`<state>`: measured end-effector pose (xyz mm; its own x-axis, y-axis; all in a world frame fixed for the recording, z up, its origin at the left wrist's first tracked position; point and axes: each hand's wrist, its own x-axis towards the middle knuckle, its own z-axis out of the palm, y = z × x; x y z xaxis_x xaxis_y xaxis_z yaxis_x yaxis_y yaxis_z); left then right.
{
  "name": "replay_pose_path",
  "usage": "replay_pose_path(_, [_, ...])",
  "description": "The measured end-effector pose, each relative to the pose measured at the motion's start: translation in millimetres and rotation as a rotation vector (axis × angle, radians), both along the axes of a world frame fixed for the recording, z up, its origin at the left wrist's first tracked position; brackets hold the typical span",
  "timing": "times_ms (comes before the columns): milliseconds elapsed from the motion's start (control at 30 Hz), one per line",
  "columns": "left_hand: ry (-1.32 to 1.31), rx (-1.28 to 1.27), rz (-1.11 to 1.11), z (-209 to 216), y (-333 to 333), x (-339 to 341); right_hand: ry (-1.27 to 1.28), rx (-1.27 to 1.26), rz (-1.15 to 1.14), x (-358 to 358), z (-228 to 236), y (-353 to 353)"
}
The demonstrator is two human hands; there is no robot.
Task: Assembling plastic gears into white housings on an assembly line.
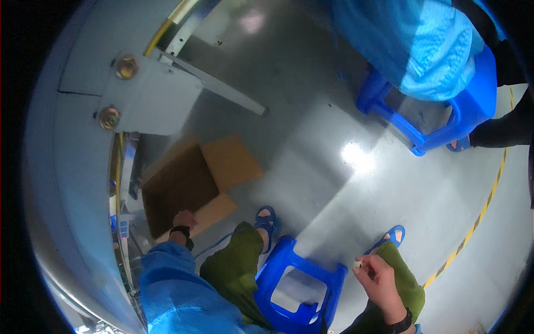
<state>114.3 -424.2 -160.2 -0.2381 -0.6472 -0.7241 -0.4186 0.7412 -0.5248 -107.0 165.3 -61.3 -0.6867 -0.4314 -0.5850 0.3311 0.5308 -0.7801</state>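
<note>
My left hand (184, 220) is at the near rim of an open cardboard box (231, 161) on the floor, its fingers curled at the edge where a flap folds out. The fingertips are hard to make out. My right hand (381, 280) is lifted above my right knee. Between its thumb and fingers it pinches a small whitish piece (357, 264) with a dark spot, too small to name more exactly. The inside of the box is in shadow and no contents show.
A blue plastic stool (286, 253) stands between my legs. At the upper right, a person in blue clothing sits on another blue stool (414, 133). A grey metal frame with bolts (127, 67) rises at the left. Yellow-black tape (477, 222) runs along the floor.
</note>
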Motion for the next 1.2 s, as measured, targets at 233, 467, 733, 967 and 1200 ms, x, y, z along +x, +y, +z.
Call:
replay_pose_path(233, [0.076,0.089,0.013,-23,10,-37,0.056,-0.033,-0.042,-3,2,-4])
replay_pose_path(467, [0.586,0.521,-0.012,72,213,-198,-0.033,-0.035,-0.016,-7,8,1])
replay_pose_path(733, [0.885,0.854,-0.242,163,337,-220,-0.188,-0.270,-0.101,-10,-12,19])
replay_pose_path(967, [0.788,1.023,-0.213,242,353,-219,-0.443,-0.370,-0.347,-23,-49,36])
replay_pose_path(1200, [1.044,0.939,0.014,348,387,-187,-0.604,-0.395,-0.225,-24,28,111])
